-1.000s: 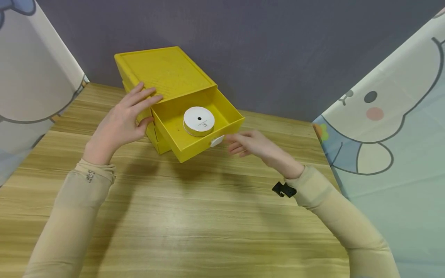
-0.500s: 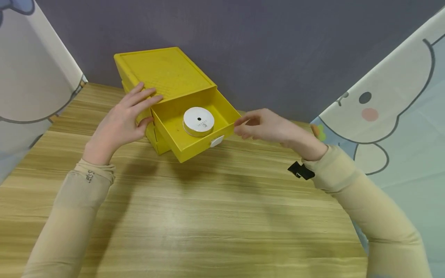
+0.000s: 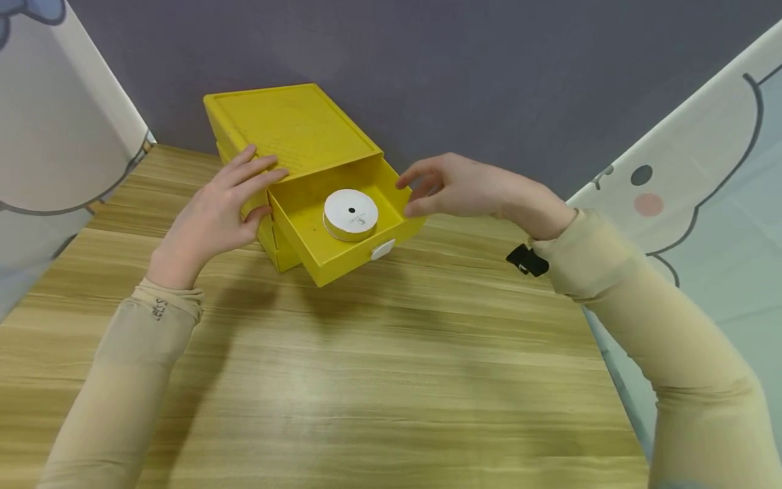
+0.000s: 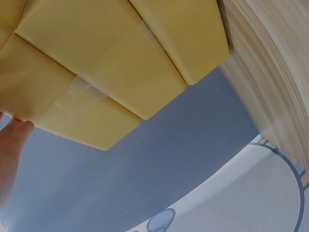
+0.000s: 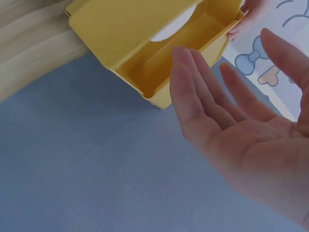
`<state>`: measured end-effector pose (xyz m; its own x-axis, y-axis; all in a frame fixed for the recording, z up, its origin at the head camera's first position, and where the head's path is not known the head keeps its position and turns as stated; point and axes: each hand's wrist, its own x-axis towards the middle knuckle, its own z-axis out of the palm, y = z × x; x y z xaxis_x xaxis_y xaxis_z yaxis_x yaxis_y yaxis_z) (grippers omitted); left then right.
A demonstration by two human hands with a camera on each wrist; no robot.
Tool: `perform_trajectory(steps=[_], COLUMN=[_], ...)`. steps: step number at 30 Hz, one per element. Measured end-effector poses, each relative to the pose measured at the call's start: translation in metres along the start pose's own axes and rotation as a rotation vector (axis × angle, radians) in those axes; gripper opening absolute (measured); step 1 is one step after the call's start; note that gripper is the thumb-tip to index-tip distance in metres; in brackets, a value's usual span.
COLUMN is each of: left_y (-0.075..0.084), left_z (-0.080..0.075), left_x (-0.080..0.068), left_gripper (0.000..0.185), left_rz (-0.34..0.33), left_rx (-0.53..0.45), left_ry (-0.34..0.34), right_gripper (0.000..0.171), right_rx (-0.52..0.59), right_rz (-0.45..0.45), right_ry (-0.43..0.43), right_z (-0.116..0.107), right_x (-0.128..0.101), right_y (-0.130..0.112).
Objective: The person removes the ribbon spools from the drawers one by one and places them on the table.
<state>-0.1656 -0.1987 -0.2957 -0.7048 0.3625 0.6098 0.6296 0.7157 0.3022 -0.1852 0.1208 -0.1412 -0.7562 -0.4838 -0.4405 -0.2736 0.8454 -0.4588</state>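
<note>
A yellow drawer unit [image 3: 293, 129] stands on the table with its top drawer [image 3: 342, 265] pulled out. Inside that drawer lies a white round spool [image 3: 351, 212] with a small dark centre hole. My left hand [image 3: 210, 217] rests on the unit's near left top edge, fingers spread over the top and thumb at the side. Beside the drawer's right wall hovers my right hand [image 3: 464, 187], its fingers bent and apart, holding nothing. In the right wrist view the right hand's fingers [image 5: 186, 92] overlap the drawer. A white handle [image 3: 383, 249] sits on the drawer's front.
The wood-grain table [image 3: 342, 380] extends in front of the unit. A dark grey wall panel [image 3: 458, 81] rises close behind it. Cartoon-printed cloth [image 3: 690, 224] hangs at both sides. A black strap [image 3: 527, 261] sticks out by the right sleeve.
My right hand has left the drawer's handle and moved up and away along its right side, with fingers spreading. The left hand, drawer and spool have stayed in place.
</note>
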Motion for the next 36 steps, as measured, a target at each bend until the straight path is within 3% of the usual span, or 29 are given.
perform_trajectory(steps=[8, 14, 20, 36], left_y=[0.003, 0.003, 0.003, 0.005], left_z=[0.003, 0.004, 0.003, 0.005], left_x=[0.004, 0.004, 0.002, -0.001], left_gripper=[0.057, 0.057, 0.057, 0.057], left_rz=[0.013, 0.014, 0.005, 0.001], left_rx=[-0.005, -0.002, -0.001, -0.011], left_ry=[0.004, 0.003, 0.004, 0.012], right_gripper=[0.058, 0.068, 0.072, 0.084], right_rx=[-0.078, -0.165, -0.230, -0.335], right_rz=[0.031, 0.001, -0.055, -0.048], right_ry=[-0.046, -0.112, -0.173, -0.296], right_z=[-0.011, -0.012, -0.008, 0.012], right_x=[0.014, 0.030, 0.048, 0.084], right_y=[-0.016, -0.027, -0.038, -0.051])
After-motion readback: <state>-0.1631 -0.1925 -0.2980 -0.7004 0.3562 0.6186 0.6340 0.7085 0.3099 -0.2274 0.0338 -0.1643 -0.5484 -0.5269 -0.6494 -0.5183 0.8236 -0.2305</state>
